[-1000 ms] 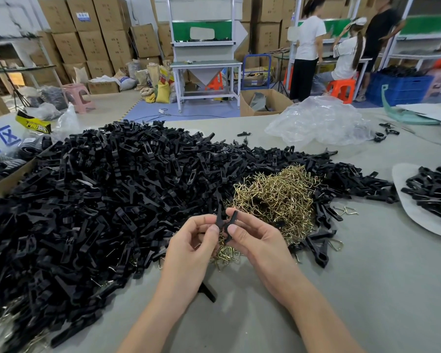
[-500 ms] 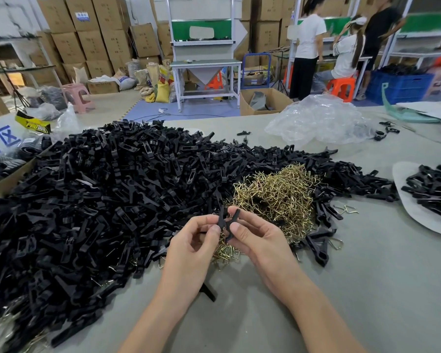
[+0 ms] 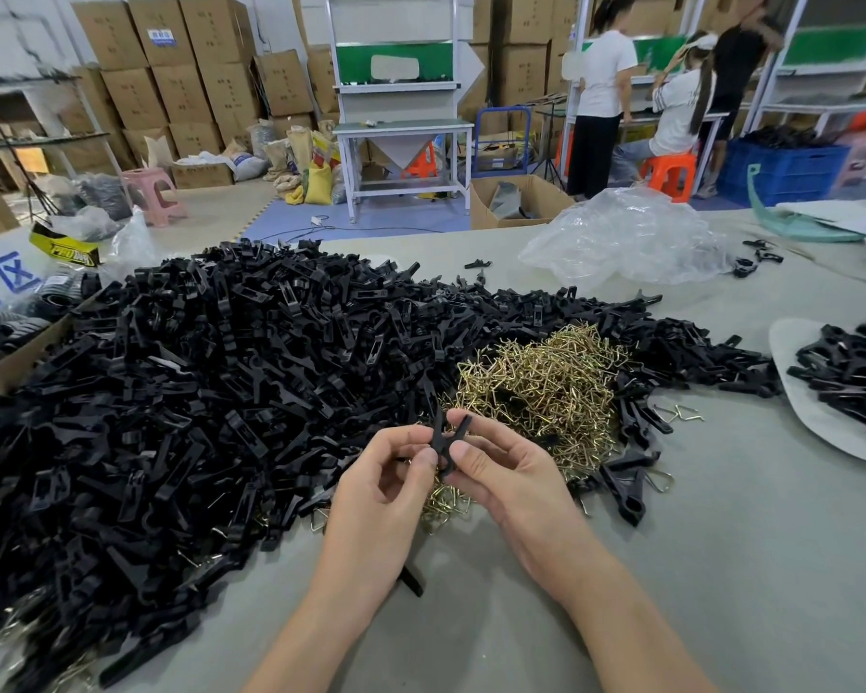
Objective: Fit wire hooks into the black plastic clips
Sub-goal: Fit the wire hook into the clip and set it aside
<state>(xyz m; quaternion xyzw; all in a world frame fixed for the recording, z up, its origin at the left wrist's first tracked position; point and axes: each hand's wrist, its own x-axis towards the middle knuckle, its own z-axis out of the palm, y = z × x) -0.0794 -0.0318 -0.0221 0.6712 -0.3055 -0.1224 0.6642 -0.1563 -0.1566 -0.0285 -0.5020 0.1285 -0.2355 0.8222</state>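
As my left hand [image 3: 386, 487] and right hand [image 3: 513, 475] pinch one black clip [image 3: 445, 437] at centre frame, just below the heap of wire hooks [image 3: 546, 387], fitting seems under way; next, I judge, a hook needs pressing home.

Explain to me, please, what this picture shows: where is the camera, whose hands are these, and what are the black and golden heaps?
There is no machine here. A person wears one camera on the head, so you look down along their arms. The left hand and the right hand both pinch one black clip, above the grey table. On the table lies a big pile of black clips, with a smaller heap of golden wire hooks beside it. Further back lies a crumpled clear plastic bag. Whether a hook already sits in the held clip, the picture does not show.
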